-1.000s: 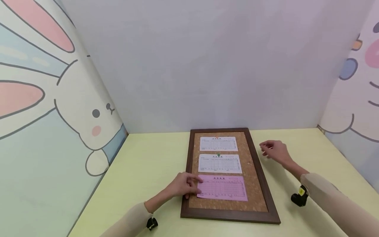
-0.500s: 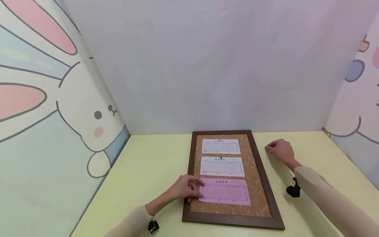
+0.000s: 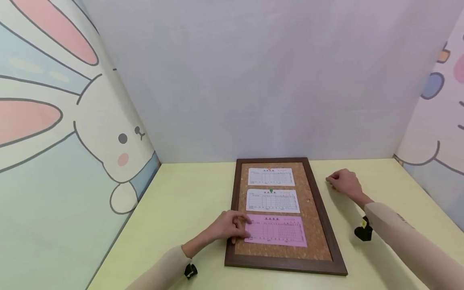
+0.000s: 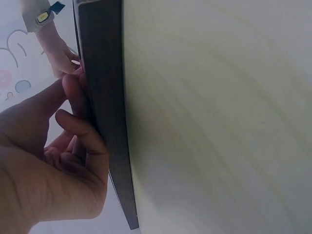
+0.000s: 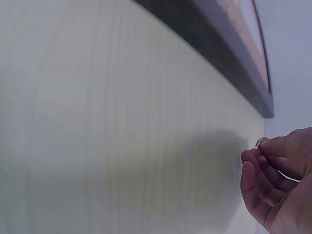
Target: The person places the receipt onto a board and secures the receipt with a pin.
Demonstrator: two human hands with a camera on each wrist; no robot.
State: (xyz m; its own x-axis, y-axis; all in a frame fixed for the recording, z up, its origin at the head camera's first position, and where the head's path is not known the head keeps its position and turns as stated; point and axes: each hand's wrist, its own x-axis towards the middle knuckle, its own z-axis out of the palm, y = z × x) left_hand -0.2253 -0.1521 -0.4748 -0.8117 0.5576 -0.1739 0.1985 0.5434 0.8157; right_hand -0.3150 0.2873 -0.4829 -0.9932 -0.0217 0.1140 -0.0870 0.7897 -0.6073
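In the head view a pink printed slip (image 3: 276,230) lies on the lower part of a cork board (image 3: 315,241). My left hand (image 3: 226,225) rests across the board's left edge, index finger and thumb touching the slip's left side. Its other fingers are bent beside the frame in the left wrist view. To the right of the board, my right hand (image 3: 344,182) is low over the table, away from the slip. Between its thumb and finger it pinches a small shiny pin (image 5: 258,142), mostly hidden by the fingertips.
Two white slips, an upper slip (image 3: 271,177) and a middle slip (image 3: 273,201), hang on the board by an orange push pin (image 3: 269,168) and a green push pin (image 3: 271,190). A dark wooden frame (image 3: 319,201) surrounds the cork. Behind the pale yellow table (image 3: 195,189) rises a grey wall (image 3: 272,80).
My right hand's fingers were apart a second ago; they have since closed together, and the hand has moved slightly right. The left hand stays on the pink slip's edge.
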